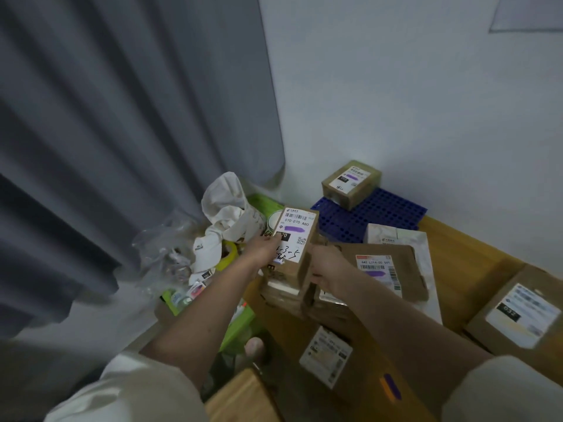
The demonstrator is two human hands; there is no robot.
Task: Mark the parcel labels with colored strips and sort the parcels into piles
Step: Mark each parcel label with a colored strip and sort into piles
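- My left hand [264,248] grips the left edge of a small brown cardboard parcel [297,248], thumb pressed on its white shipping label [294,234]; I hold it tilted up above the pile.
- My right hand [327,268] clasps the same parcel's lower right corner, fingers curled around the edge.
- That label carries a purple strip [293,229] under the printed code.
- Below my hands lies a heap of brown cardboard parcels [292,295], touching one another, leaving little room there.
- Just right of my right hand sits a flat brown paper mailer [405,269], its label also marked purple, overlapping a white plastic mailer [408,236].
- Farther back, a small brown box [352,184] rests on a blue perforated plastic mat [384,214] against the white wall [426,102]; the mat's right part is bare.
- Left of the parcel I see a crumpled white cloth bag [225,214] in a green plastic bin [234,327], beside the grey curtain [122,132].
- A large brown box with a white label [518,318] sits at the right edge.
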